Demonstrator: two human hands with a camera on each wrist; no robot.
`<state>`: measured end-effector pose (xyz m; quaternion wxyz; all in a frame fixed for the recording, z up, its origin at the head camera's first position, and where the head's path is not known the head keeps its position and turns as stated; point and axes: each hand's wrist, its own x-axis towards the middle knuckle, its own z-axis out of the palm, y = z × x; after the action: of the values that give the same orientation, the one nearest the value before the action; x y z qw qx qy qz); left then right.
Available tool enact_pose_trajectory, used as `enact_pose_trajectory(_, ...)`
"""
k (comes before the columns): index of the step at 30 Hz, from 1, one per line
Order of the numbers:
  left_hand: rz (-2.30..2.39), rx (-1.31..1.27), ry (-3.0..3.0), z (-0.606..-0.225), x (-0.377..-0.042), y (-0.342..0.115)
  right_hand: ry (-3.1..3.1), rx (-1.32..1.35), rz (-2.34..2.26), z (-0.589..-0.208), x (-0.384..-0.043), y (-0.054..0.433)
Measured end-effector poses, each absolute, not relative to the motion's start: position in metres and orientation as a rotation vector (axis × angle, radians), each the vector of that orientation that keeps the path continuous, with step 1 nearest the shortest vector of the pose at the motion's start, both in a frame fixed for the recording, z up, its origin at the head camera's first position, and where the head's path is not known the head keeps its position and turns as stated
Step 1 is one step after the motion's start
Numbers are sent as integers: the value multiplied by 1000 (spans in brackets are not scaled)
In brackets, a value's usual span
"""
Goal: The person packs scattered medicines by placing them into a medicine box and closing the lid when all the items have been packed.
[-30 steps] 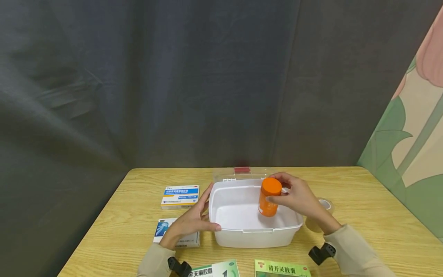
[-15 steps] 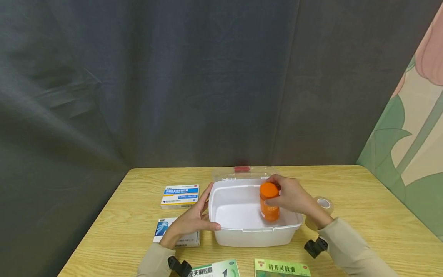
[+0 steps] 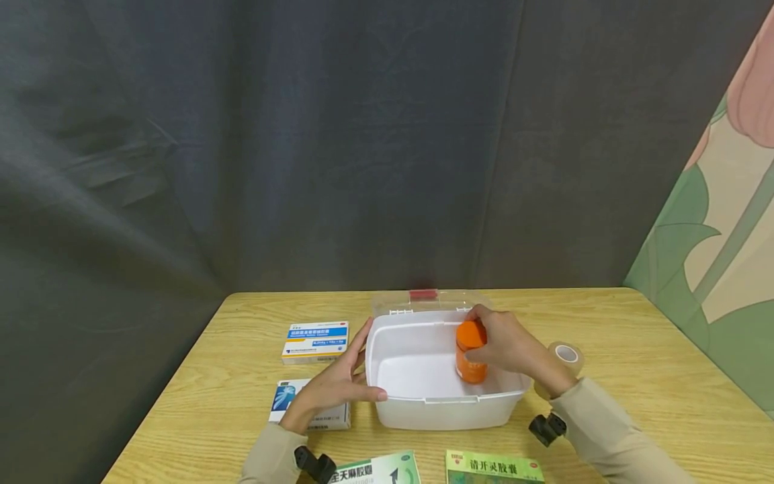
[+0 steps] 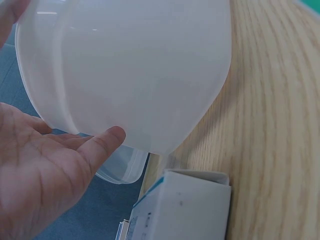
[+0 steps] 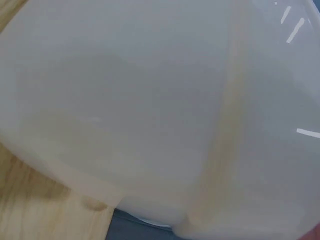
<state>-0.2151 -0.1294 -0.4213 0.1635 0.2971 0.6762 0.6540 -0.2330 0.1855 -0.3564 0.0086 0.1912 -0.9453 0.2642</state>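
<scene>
An orange pill bottle [image 3: 472,366] with an orange cap stands in the right part of a white plastic storage box [image 3: 441,415]. My right hand [image 3: 510,346] reaches over the box's right end and grips the bottle near its cap, thumb at the front. My left hand [image 3: 332,390] holds the box by its left end, thumb on the near rim. In the left wrist view, fingers [image 4: 102,145] lie along the outside of the box's wall [image 4: 145,70]. The right wrist view is filled by the box's outer wall [image 5: 125,115]; the bottle is hidden there.
The clear lid [image 3: 453,300] with a red latch lies folded back behind the box. Two medicine boxes, a blue-and-white one [image 3: 316,341] and a white one [image 3: 331,417], are at left. Green cartons [image 3: 381,468] lie in front. Tape rolls [image 3: 567,356] stand at right.
My right hand has lowered the orange pill bottle further into the box, towards its floor. The left hand stays at the box's left end.
</scene>
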Motion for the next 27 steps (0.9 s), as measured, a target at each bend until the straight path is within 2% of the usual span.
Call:
enact_pose_trajectory(14, 1859, 833, 1926, -421, -216, -130, -2913, 612, 709, -352, -231, 189)
enact_pose_trajectory(27, 1861, 839, 1921, -423, -215, -130, -2724, 633, 793, -352, -218, 197)
